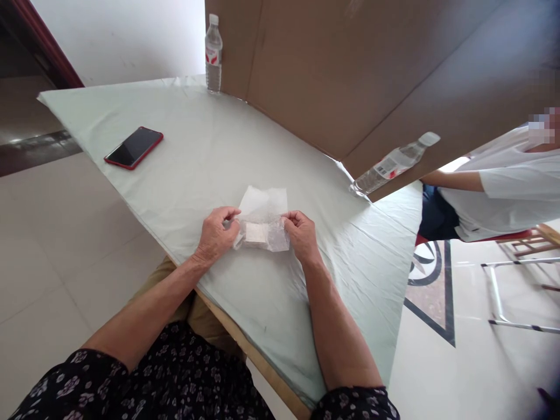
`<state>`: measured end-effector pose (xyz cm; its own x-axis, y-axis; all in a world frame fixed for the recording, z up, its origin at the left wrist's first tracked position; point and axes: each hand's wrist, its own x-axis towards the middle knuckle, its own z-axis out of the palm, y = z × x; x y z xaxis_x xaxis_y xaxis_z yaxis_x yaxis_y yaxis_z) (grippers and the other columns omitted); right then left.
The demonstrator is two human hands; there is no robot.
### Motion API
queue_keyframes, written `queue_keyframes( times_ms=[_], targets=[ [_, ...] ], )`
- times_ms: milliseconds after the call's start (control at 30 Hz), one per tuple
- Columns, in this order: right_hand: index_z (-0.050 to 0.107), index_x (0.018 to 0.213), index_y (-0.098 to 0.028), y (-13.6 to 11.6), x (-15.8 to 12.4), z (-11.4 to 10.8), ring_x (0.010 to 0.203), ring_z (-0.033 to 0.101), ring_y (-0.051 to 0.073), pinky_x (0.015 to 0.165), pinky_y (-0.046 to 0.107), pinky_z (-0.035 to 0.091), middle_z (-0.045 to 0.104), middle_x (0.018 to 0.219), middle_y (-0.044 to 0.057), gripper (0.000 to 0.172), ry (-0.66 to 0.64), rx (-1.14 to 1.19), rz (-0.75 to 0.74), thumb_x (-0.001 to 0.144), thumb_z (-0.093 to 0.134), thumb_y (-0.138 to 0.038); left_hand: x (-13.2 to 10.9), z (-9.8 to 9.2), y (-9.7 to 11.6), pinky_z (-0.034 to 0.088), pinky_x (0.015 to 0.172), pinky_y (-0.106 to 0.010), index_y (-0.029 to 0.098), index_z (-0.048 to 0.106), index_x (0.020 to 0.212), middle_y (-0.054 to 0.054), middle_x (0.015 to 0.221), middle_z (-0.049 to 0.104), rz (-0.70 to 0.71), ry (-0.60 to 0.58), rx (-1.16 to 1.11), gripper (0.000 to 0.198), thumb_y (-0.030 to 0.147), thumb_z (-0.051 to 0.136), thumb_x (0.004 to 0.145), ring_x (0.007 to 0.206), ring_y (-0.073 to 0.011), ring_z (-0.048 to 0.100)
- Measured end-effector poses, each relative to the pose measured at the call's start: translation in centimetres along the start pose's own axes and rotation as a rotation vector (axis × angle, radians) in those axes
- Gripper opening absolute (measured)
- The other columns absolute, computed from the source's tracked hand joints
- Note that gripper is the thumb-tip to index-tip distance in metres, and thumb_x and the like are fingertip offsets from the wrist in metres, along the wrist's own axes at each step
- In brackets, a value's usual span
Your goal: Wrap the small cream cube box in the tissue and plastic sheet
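Your left hand [216, 233] and right hand [301, 233] are both pinched tight on the side edges of the clear packet [261, 234], which sits on a white tissue sheet [265, 201] on the pale green tablecloth [210, 169], close to the near table edge that cuts diagonally under your wrists. To the left the cloth runs open out to the red phone [133, 147] near the left edge, and far ahead a water bottle [213, 52] stands against the cardboard wall [350, 70]. On the right that wall and a second bottle [391, 163] hem you in, with another person's white sleeve [507, 186] beyond the table's right edge.
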<state>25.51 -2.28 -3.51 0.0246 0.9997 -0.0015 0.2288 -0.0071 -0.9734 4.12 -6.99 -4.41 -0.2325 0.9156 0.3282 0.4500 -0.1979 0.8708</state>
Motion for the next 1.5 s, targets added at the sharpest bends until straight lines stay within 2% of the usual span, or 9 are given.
queue_keyframes(
  times_ms=[267,433,600,733,933,1033,1167,1333,1500],
  targets=[
    [0.061,0.089,-0.020,0.9,0.6,-1.1,0.064,0.055,0.015,0.065,0.030,0.046,0.063,0.073,0.000,0.021,0.188,-0.233,-0.087,0.072,0.059,-0.032,1.2,-0.7,-1.7,0.052,0.075,-0.030,0.017,0.066,0.110,-0.004,0.088,0.067,-0.116,0.226,0.051,0.034,0.015,0.053,0.079,0.087,-0.0180,0.062],
    [0.064,0.098,-0.020,-0.4,0.2,-1.2,0.079,0.061,0.017,0.075,0.034,0.051,0.068,0.089,0.005,0.028,0.282,-0.235,-0.185,0.079,0.060,-0.039,0.2,-0.8,-0.3,0.053,0.090,-0.039,0.017,0.063,0.113,-0.009,0.102,0.068,0.268,0.280,0.180,0.031,0.017,0.052,0.084,0.102,-0.0226,0.063],
    [0.067,0.103,-0.021,-2.1,-0.7,-1.1,0.092,0.066,0.020,0.081,0.037,0.053,0.072,0.100,0.007,0.036,0.037,-0.121,-0.184,0.084,0.063,-0.052,-1.0,-0.1,0.8,0.044,0.106,-0.044,0.017,0.060,0.124,-0.011,0.118,0.070,0.554,0.030,0.271,0.036,0.020,0.051,0.090,0.119,-0.0265,0.060],
    [0.067,0.113,-0.020,-2.0,-0.8,-0.9,0.096,0.065,0.022,0.086,0.039,0.052,0.072,0.108,0.009,0.049,-0.105,-0.221,-0.103,0.077,0.072,-0.053,-0.6,0.3,-0.3,0.042,0.106,-0.050,0.012,0.053,0.136,-0.017,0.134,0.063,0.328,-0.053,0.353,0.055,0.026,0.056,0.083,0.126,-0.0333,0.054],
    [0.068,0.111,-0.021,-3.3,-1.4,-1.4,0.077,0.063,0.015,0.079,0.033,0.051,0.068,0.082,0.000,0.038,-0.254,-0.029,-0.111,0.079,0.072,-0.042,-0.1,-0.5,0.0,0.047,0.098,-0.045,0.016,0.053,0.136,-0.010,0.105,0.072,0.084,-0.084,0.174,0.063,0.029,0.061,0.075,0.104,-0.0278,0.063],
    [0.070,0.106,-0.021,-5.0,-2.2,-2.2,0.074,0.065,0.015,0.077,0.032,0.052,0.071,0.078,0.000,0.033,-0.572,0.011,-0.043,0.082,0.072,-0.043,-0.1,-1.6,0.9,0.052,0.077,-0.033,0.016,0.058,0.128,-0.003,0.079,0.067,0.015,-0.050,-0.098,0.048,0.039,0.055,0.086,0.080,-0.0205,0.065],
    [0.071,0.096,-0.019,-5.7,-2.5,-2.7,0.065,0.066,0.016,0.066,0.031,0.053,0.072,0.075,0.001,0.035,-0.991,-0.108,0.180,0.079,0.073,-0.050,0.0,-3.4,1.0,0.047,0.059,-0.029,0.019,0.069,0.107,0.002,0.058,0.059,-0.058,-0.329,-0.056,0.039,0.047,0.045,0.094,0.052,-0.0154,0.055],
    [0.067,0.078,-0.019,-4.7,-2.1,-1.7,0.059,0.056,0.012,0.059,0.026,0.045,0.062,0.065,-0.002,0.028,-0.581,-0.259,-0.062,0.085,0.065,-0.047,-0.4,-4.6,2.1,0.048,0.077,-0.037,0.020,0.074,0.097,-0.005,0.076,0.070,0.233,-0.282,0.476,0.021,0.031,0.062,0.085,0.073,-0.0221,0.064],
    [0.066,0.115,-0.022,-3.8,-2.2,-0.2,0.104,0.064,0.024,0.081,0.036,0.052,0.068,0.119,0.009,0.041,-0.317,-0.440,-0.355,0.078,0.072,-0.038,-1.1,-3.7,4.3,0.047,0.091,-0.041,0.020,0.072,0.100,-0.008,0.097,0.074,0.554,-0.376,0.456,0.023,0.018,0.050,0.093,0.099,-0.0252,0.065]
  ],
)
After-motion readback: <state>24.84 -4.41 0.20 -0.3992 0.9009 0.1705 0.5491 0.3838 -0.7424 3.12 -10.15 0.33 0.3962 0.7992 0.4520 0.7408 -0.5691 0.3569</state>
